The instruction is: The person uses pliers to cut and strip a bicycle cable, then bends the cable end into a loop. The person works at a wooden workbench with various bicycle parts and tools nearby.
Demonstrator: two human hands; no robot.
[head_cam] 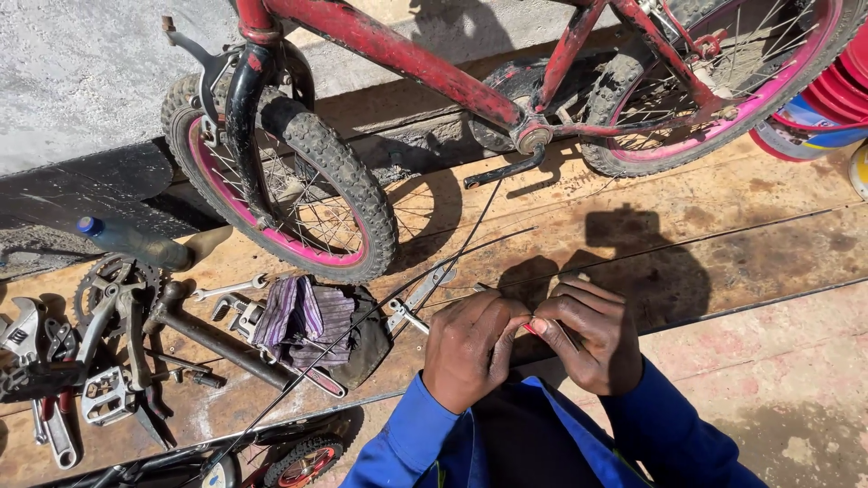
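Where fingertips meet, left hand [470, 348] and right hand [588, 334] pinching half-hidden thin cable [362, 321].

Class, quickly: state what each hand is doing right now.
Left hand: closed, pinching the thin black cable.
Right hand: closed on a small red piece.

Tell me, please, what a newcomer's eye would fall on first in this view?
Probably the red bicycle with pink-rimmed knobby tyres, lying across the top. Next, the left hand and right hand meet at bottom centre, pinching a small red piece on a thin cable. Greasy tools and a crankset clutter the left.
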